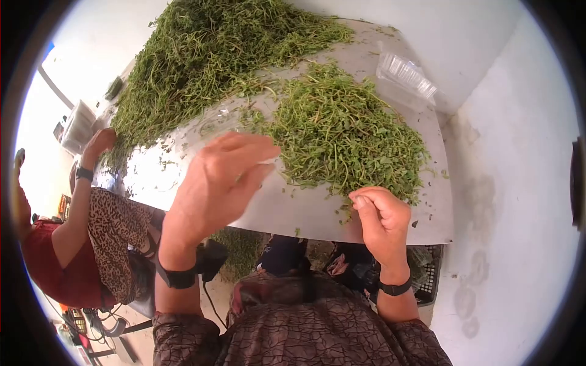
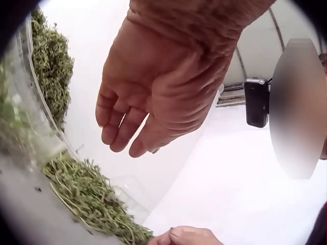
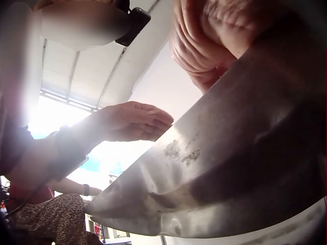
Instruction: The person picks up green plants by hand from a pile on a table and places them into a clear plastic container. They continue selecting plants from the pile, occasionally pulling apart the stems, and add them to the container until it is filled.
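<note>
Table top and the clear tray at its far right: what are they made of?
Table: looks like sheet metal, probably stainless steel or aluminium, with a dull brushed finish. It shows a grey sheen and soft glare from above, and smeared reflections on its underside in the right wrist view.
Tray: thin clear plastic, glossy and ribbed. The table shows through it and its ridges catch white glints.

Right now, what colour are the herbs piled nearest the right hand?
Green; the herb pile shows best in the head view.

On table [image 1: 317, 213]: small herb pile [image 1: 345, 134] right, big pile [image 1: 201, 58] left, tray [image 1: 406, 76] behind.
</note>
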Motion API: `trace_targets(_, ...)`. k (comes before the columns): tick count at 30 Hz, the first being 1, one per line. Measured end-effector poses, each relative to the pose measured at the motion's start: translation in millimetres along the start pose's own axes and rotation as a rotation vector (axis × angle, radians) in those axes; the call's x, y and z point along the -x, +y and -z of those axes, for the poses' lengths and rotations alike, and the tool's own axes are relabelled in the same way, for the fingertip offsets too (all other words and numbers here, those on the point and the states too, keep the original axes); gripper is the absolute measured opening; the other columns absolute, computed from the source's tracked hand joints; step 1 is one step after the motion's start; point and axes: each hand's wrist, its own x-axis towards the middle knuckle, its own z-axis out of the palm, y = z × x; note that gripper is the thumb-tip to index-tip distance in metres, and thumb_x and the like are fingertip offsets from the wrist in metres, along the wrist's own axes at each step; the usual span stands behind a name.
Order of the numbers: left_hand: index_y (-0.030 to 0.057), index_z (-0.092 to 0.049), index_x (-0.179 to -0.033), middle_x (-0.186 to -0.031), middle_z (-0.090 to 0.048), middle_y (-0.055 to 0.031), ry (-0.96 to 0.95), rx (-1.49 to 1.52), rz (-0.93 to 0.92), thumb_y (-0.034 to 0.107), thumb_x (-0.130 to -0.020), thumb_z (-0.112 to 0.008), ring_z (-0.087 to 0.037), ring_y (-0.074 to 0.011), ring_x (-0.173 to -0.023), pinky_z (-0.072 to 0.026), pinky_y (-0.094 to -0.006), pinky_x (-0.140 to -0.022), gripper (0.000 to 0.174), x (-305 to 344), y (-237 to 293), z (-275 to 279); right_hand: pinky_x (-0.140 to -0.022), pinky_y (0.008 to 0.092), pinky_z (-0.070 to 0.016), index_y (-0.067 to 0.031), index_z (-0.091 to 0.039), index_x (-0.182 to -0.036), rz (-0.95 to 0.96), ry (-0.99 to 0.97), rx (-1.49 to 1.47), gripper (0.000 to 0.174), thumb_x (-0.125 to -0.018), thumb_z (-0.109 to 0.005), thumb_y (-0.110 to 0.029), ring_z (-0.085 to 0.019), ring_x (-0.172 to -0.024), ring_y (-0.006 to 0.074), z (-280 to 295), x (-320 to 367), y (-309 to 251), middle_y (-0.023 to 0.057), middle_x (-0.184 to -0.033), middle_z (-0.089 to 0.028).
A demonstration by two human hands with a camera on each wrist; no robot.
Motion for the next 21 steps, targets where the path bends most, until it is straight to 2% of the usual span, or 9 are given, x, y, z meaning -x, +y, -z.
trace_targets(1,-0.0002,-0.07,-0.105,-0.109,-0.069,-0.0178,0.016,0.025,-0.048,-0.002,-0.081,-0.065,-0.066,-0.0328,-0.102,-0.0525,-0.0409,-0.087,0.024,-4,1,-9,-0.067,0.025,-0.0487,0.0056,-0.066,-0.091,0.005,0.005,0.001,0.01,-0.091,-0.058,-0.001,-0.061,-0.073,0.0114,0,0,0,0.0096,-0.089,-0.069)
trace_targets(4,-0.0004,-0.071,-0.104,-0.107,-0.07,-0.0173,-0.015,0.092,-0.062,-0.003,-0.082,-0.064,-0.066,-0.0328,-0.099,-0.0528,-0.0417,-0.085,0.023,-17,15,-29,-0.067,0.0253,-0.0485,0.0056,-0.066,-0.091,-0.009,-0.004,0.006,0.01,-0.091,-0.059,-0.001,-0.06,-0.073,0.0113,1,-1,-1,0.0092,-0.088,-0.069)
trace_targets(6,0.0001,-0.07,-0.105,-0.1,-0.069,-0.0169,-0.018,0.091,-0.087,-0.004,-0.08,-0.063,-0.065,-0.0343,-0.093,-0.0526,-0.0424,-0.081,0.026,-24,17,-38,-0.066,0.0255,-0.0484,0.0058,-0.066,-0.091,-0.016,0.003,-0.009,0.01,-0.09,-0.059,-0.001,-0.06,-0.073,0.0114,0,-1,0,0.0092,-0.087,-0.069)
trace_targets(8,0.0017,-0.069,-0.105,-0.092,-0.067,-0.0164,-0.019,0.051,-0.246,-0.005,-0.078,-0.06,-0.063,-0.0358,-0.087,-0.0513,-0.0435,-0.078,0.03,-33,14,-66,-0.066,0.0257,-0.0482,0.006,-0.066,-0.09,-0.025,0.009,-0.024,0.01,-0.09,-0.059,-0.001,-0.06,-0.072,0.0115,0,-1,-1,0.0093,-0.087,-0.069)
trace_targets(9,0.003,-0.069,-0.102,-0.087,-0.062,-0.0149,-0.031,-0.01,-0.266,-0.004,-0.076,-0.058,-0.06,-0.0349,-0.086,-0.0489,-0.0435,-0.079,0.029,-35,15,-76,-0.066,0.0257,-0.048,0.0061,-0.066,-0.09,-0.026,0.005,-0.027,0.01,-0.09,-0.059,-0.001,-0.06,-0.072,0.0115,0,-2,-1,0.0091,-0.086,-0.069)
trace_targets(16,0.0041,-0.068,-0.092,-0.09,-0.058,-0.0124,-0.126,-0.122,-0.239,-0.002,-0.076,-0.058,-0.057,-0.0321,-0.094,-0.0452,-0.0424,-0.087,0.02,-39,12,-106,-0.065,0.0261,-0.0476,0.0062,-0.066,-0.089,-0.03,-0.017,0.008,0.011,-0.09,-0.058,-0.002,-0.059,-0.072,0.0113,2,-3,-2,0.0087,-0.081,-0.067)
trace_targets(18,0.0043,-0.068,-0.088,-0.088,-0.058,-0.0117,-0.076,-0.174,-0.256,-0.003,-0.075,-0.058,-0.059,-0.0329,-0.088,-0.0481,-0.0415,-0.079,0.018,-41,12,-105,-0.065,0.0262,-0.0478,0.0061,-0.066,-0.088,-0.039,-0.023,0.011,0.011,-0.09,-0.058,-0.002,-0.059,-0.072,0.0115,2,-3,-5,0.0091,-0.082,-0.068)
trace_targets(19,0.0043,-0.068,-0.088,-0.088,-0.058,-0.0117,-0.072,-0.174,-0.254,-0.003,-0.075,-0.058,-0.059,-0.0329,-0.088,-0.0481,-0.0415,-0.079,0.018,-41,12,-104,-0.065,0.0263,-0.0479,0.0061,-0.066,-0.088,-0.05,-0.028,0.015,0.012,-0.09,-0.058,-0.003,-0.06,-0.071,0.0118,3,-3,-6,0.0095,-0.082,-0.068)
trace_targets(21,0.0034,-0.068,-0.085,-0.086,-0.062,-0.0118,0.063,-0.069,-0.156,-0.004,-0.076,-0.06,-0.061,-0.0298,-0.078,-0.0496,-0.0372,-0.068,0.014,-39,10,-97,-0.065,0.0263,-0.0481,0.0061,-0.065,-0.088,-0.031,-0.021,0.013,0.012,-0.09,-0.059,-0.003,-0.06,-0.072,0.0122,2,-3,-3,0.0101,-0.084,-0.069)
